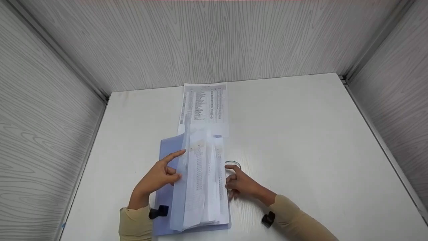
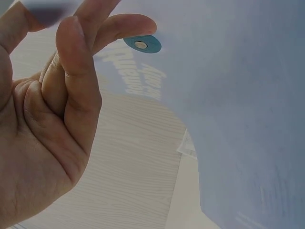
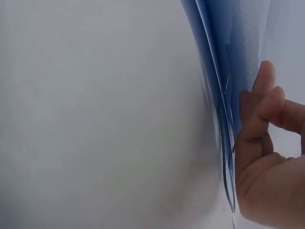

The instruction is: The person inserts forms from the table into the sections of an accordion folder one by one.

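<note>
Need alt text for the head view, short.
Two hands flank a blue folder with upright clear sleeves of printed pages: left hand on its left side, right hand on its right. A printed sheet lies beyond on the white table.

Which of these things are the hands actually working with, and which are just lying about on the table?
In use:
- blue folder, open on the white table
- clear sleeves with printed pages, standing up from the folder
- left hand, at the sleeves' left side
- right hand, at their right edge

Lying about:
- printed sheet, flat beyond the folder
- small clear ring-like thing, too small to identify
</note>
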Demonstrator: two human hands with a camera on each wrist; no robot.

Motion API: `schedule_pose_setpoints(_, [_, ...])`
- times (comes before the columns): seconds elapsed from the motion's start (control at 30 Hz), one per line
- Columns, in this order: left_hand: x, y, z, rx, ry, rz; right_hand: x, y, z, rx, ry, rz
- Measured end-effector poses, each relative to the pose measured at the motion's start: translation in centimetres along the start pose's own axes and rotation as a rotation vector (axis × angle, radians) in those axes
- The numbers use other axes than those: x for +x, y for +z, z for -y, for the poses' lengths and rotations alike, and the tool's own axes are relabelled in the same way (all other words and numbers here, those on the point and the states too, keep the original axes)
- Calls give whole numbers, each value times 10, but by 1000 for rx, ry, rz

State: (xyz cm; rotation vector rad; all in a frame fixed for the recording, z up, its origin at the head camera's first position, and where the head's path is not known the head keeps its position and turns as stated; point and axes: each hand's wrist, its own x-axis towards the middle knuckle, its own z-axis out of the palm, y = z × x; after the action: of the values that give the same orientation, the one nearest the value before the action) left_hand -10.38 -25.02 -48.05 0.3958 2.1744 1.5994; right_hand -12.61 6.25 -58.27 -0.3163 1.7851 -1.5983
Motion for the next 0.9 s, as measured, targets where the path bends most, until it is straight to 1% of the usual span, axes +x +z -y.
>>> schedule_pose_setpoints(0.1, [1, 0, 0, 8, 4, 2, -3, 4, 0, 15, 14, -4])
schedule_pose_setpoints(0.27, [1, 0, -1, 14, 7, 5, -1, 8, -1, 29, 5, -29])
schedule_pose_setpoints(0.43, [1, 1, -1, 16, 4, 0, 4, 11, -2, 4, 5, -47])
schedule_pose_setpoints(0.67, [0, 1, 0, 12, 6, 3, 10, 15, -4, -21, -4, -37])
schedule_pose_setpoints(0.9, [-1, -1, -1, 29, 9, -6, 9, 13, -3, -34, -13, -24])
